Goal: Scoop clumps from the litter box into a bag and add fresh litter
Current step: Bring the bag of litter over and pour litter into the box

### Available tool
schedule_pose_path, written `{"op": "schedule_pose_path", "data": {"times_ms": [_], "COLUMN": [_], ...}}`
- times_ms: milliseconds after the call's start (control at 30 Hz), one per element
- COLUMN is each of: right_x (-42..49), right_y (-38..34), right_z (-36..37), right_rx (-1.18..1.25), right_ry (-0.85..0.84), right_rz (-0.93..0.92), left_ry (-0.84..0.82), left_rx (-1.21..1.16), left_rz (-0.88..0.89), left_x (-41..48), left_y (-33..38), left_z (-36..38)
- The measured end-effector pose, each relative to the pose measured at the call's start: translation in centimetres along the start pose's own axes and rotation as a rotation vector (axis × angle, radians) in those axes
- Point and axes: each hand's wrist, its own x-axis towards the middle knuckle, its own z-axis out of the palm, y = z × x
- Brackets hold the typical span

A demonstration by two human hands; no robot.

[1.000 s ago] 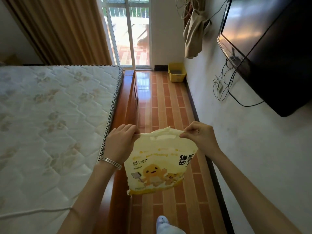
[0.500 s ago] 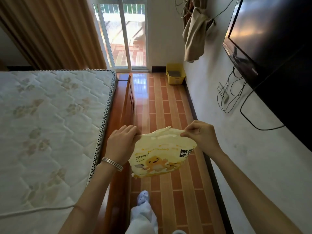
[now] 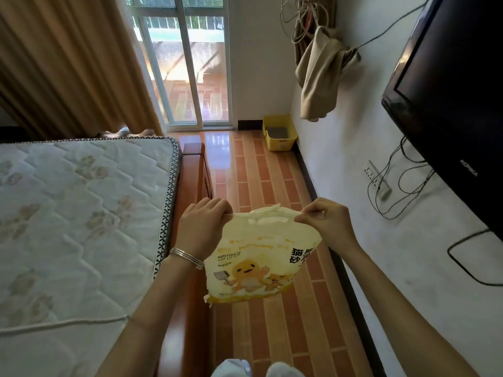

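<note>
A pale yellow cat litter bag [image 3: 258, 257] printed with a cartoon animal hangs in front of me above the floor. My left hand [image 3: 202, 229] pinches its top left corner and my right hand [image 3: 325, 223] pinches its top right corner. The bag's top edge looks torn and crumpled between them. Far ahead, a yellow litter box [image 3: 280, 133] with grey litter inside sits on the floor in the corner by the wall.
A mattress [image 3: 81, 213] on a wooden bed frame [image 3: 194, 170] fills the left. A tiled floor strip [image 3: 261, 180] runs toward a glass door [image 3: 187, 69]. On the right wall hang a dark TV [image 3: 449, 99], cables and a beige cloth [image 3: 321, 74].
The view has tilted and moved forward along the floor strip. The litter box appears nearer. Both hands keep their hold on the bag's top corners.
</note>
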Motion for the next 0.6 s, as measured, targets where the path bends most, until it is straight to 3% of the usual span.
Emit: {"op": "schedule_pose_path", "data": {"times_ms": [600], "right_x": [23.7], "right_y": [3.9], "right_z": [4.3], "right_rx": [0.034], "right_ry": [-0.033], "right_rz": [-0.009], "left_ry": [-0.016], "left_rx": [0.010], "left_rz": [-0.051], "left_x": [19.0], "left_y": [-10.2], "left_z": [9.8]}}
